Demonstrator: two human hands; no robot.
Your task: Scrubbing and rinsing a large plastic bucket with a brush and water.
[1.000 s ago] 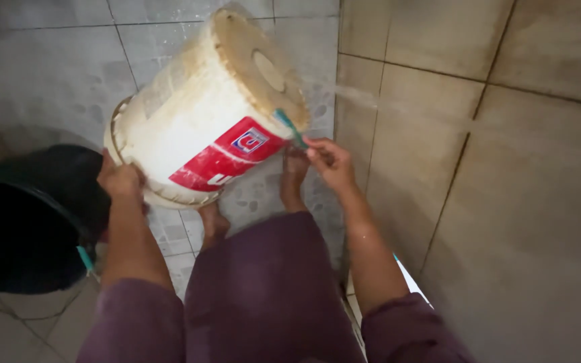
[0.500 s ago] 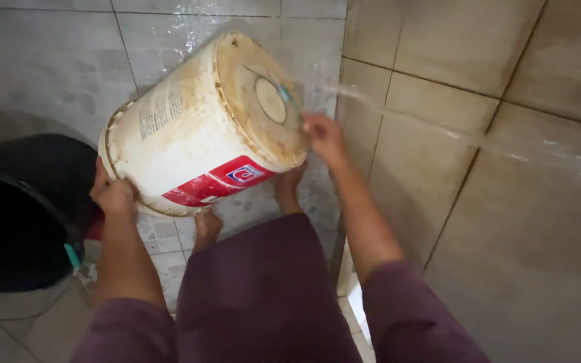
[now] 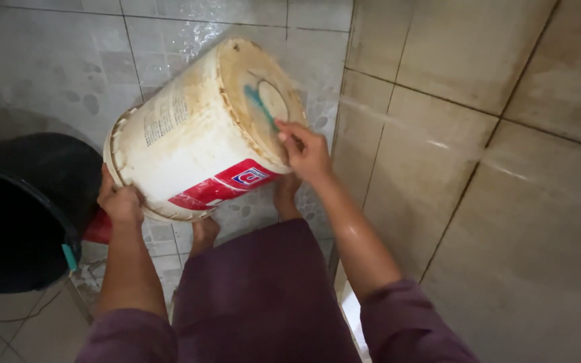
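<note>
A dirty white plastic bucket (image 3: 189,134) with a red label lies tilted on its side, its stained bottom facing up and to the right. My left hand (image 3: 121,202) grips its rim at the lower left. My right hand (image 3: 304,149) holds a teal toothbrush (image 3: 259,104) with the bristles pressed on the bucket's bottom, near the round centre mark. My bare feet (image 3: 204,230) stand under the bucket on the tiled floor.
A large black tub (image 3: 18,215) stands at the left with a small teal clip on its rim. A red object (image 3: 99,228) shows between tub and bucket. A tan tiled wall (image 3: 479,134) rises close on the right. The grey floor tiles (image 3: 55,74) are wet.
My right hand moved the toothbrush from the bucket's lower right edge up and left onto the middle of its bottom. The bucket shifted slightly; my left hand kept its grip.
</note>
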